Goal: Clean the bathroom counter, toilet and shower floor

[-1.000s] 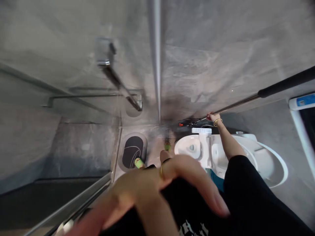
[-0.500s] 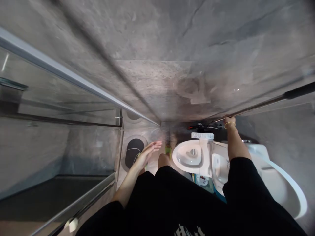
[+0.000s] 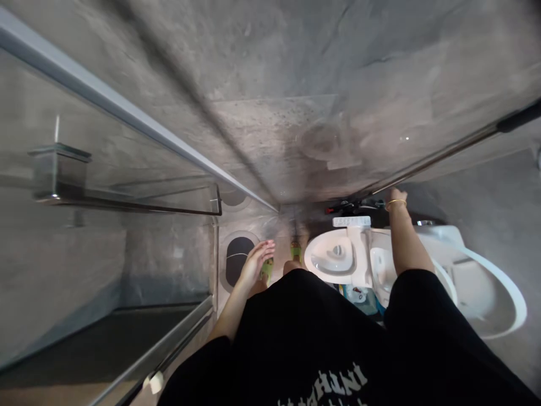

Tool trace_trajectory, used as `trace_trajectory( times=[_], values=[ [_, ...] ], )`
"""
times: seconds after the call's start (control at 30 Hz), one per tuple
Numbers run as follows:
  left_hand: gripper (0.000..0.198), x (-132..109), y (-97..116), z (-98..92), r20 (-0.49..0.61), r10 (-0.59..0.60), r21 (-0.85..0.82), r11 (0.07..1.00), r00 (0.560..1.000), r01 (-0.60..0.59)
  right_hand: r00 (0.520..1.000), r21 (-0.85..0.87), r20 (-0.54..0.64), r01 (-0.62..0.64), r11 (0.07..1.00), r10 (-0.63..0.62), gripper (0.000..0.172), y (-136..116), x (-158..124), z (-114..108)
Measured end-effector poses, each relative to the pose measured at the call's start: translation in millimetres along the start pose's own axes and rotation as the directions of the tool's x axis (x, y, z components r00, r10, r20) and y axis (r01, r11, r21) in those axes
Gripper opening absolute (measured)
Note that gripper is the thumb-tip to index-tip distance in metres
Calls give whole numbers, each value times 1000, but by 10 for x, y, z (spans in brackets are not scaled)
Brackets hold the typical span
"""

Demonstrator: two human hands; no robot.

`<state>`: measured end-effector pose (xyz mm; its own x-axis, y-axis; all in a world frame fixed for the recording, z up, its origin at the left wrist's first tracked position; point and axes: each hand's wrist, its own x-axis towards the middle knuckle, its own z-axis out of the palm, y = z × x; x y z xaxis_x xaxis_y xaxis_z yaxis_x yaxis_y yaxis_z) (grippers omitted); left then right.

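My left hand (image 3: pixel 258 258) hangs in front of my body with fingers extended and nothing in it, over the floor near an oval grey mat (image 3: pixel 237 260). On the right, my right hand (image 3: pixel 396 195) is stretched out, a gold bangle at its wrist. Its fingers are wrapped round a long thin dark pole (image 3: pixel 439 159), which has a black grip (image 3: pixel 522 117) at its upper end. The pole slants down along the wall, and its low end is lost among dark items (image 3: pixel 349 207) behind the toilet (image 3: pixel 332 258).
A glass partition with a metal rail (image 3: pixel 139 207) runs along the left side. At the right are a white washbasin (image 3: pixel 513 316) and a bin (image 3: pixel 367 304) beside the toilet. Green slippers (image 3: pixel 267 272) are on my feet.
The view has shifted slightly, so the toilet and basin appear a little higher and to the right. My right hand appears slightly higher, still at the pole. My left hand stays extended.
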<state>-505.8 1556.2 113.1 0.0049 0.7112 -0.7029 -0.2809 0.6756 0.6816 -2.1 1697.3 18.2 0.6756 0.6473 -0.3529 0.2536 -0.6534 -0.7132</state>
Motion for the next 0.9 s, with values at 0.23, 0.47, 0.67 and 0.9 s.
trace_trajectory(
  times=[0.23, 0.47, 0.67, 0.9],
  values=[
    [37, 19, -60, -107, 238, -54, 176, 984, 970, 12, 929, 471, 172, -369, 801, 326, 20, 680, -2383, 404],
    [43, -281, -533, -125, 482, -271, 472, 882, 833, 14, 777, 764, 158, -487, 423, 609, 16, 1835, -4826, 508],
    [49, -838, -1280, 97, 572, -439, 695, 708, 693, -125, 639, 938, 7, -270, 216, 769, 15, 2704, -6148, -116],
    [53, -1880, -2525, 646, 625, -629, 777, 556, 463, -295, 482, 988, -149, 30, 154, 863, 15, 3653, -7502, -1024]
  ],
)
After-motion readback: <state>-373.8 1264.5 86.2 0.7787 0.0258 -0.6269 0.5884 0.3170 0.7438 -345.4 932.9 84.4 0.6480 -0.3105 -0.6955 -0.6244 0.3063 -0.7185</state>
